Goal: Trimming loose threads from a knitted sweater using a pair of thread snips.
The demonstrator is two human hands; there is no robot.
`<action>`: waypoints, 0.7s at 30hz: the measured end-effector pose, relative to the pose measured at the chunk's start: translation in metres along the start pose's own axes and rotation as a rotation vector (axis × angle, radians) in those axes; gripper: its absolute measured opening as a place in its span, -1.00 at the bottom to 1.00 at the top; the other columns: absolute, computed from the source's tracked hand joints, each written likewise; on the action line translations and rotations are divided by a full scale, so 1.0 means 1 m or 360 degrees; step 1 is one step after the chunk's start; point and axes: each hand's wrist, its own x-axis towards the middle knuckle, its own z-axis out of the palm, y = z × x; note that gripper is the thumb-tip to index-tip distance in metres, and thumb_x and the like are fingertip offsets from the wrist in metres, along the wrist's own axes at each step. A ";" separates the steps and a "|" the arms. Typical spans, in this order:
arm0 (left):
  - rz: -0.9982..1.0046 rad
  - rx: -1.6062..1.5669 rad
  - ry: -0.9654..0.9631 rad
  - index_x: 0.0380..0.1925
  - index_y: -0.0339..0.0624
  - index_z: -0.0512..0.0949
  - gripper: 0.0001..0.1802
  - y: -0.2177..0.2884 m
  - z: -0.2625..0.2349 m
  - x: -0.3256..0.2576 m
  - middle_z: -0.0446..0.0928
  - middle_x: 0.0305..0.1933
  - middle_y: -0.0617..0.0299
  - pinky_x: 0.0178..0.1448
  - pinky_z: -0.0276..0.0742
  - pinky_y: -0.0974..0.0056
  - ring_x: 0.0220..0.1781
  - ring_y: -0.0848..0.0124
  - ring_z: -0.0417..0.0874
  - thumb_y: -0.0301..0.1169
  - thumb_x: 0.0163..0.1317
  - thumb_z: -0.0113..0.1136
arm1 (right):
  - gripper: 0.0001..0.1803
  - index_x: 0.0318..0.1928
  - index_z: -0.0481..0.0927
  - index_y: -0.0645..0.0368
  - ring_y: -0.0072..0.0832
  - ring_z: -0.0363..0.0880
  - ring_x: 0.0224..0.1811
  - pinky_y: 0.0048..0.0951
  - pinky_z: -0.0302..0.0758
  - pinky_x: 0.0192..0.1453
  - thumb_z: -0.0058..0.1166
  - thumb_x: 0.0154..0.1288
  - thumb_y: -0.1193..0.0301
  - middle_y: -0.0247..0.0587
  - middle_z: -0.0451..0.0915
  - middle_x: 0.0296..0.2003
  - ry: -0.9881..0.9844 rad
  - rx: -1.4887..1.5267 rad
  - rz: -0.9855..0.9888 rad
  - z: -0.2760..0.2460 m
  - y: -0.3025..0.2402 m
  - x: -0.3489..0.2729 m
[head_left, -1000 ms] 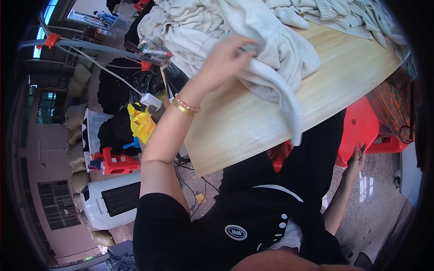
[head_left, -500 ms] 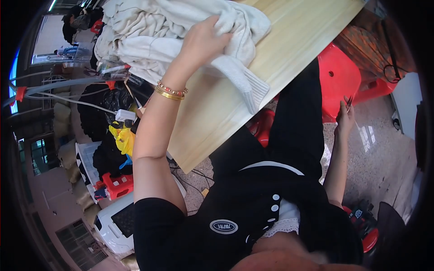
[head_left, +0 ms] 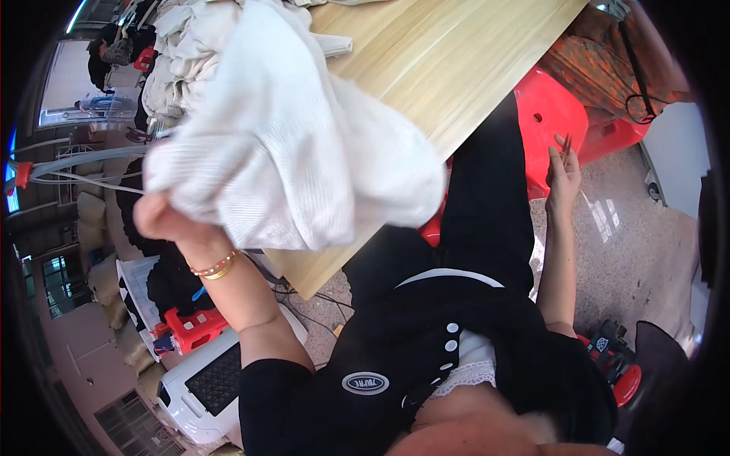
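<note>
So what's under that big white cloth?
Bits of the wooden table show past the edges of the white garment. Anything right beneath its middle is covered, so I can't tell.

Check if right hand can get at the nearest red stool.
Likely yes: right hand appears right by the stool, nothing visible between them, though its fingers hold a small tool.

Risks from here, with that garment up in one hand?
Slipping: the left hand holds the pale garment at one side, and its loose cloth reaches past the edge of the table in this view, so it might slide off.
Snagging: the right hand holds a small pointed tool; brought close, its tip might catch the knit.
</note>
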 end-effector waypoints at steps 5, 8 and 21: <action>-0.0235 0.0636 0.0689 -0.07 -0.36 0.53 -0.69 -0.073 -0.060 -0.031 0.60 -0.14 0.18 0.11 0.41 0.40 -0.08 0.45 0.58 -0.54 0.15 0.06 | -0.61 0.23 0.48 0.31 -0.66 0.56 -0.07 -0.64 0.45 0.03 0.10 0.44 0.51 -0.30 0.63 -0.06 -0.0237 -0.0201 -0.0455 0.022 -0.016 -0.001; -0.0185 0.0392 0.1118 -0.04 -0.34 0.52 -0.68 -0.088 -0.073 -0.058 0.56 -0.02 0.15 0.21 0.39 0.36 0.06 0.43 0.55 -0.62 0.17 0.05 | -0.64 0.21 0.49 0.35 -0.56 0.48 0.20 -0.53 0.33 0.32 0.07 0.44 0.56 -0.18 0.55 0.18 -0.0353 -0.0257 -0.0339 0.024 -0.030 -0.001; 0.0036 0.2647 0.0231 0.09 -0.16 0.58 -0.56 -0.119 0.009 -0.021 0.61 -0.02 0.06 0.03 0.55 0.11 -0.01 -0.02 0.62 -0.22 0.26 0.20 | -0.70 0.11 0.61 0.23 -0.87 0.12 -0.45 -0.76 0.08 -0.38 0.14 0.38 0.59 -0.68 0.20 -0.47 -0.0737 -0.0494 -0.0400 0.071 -0.070 -0.037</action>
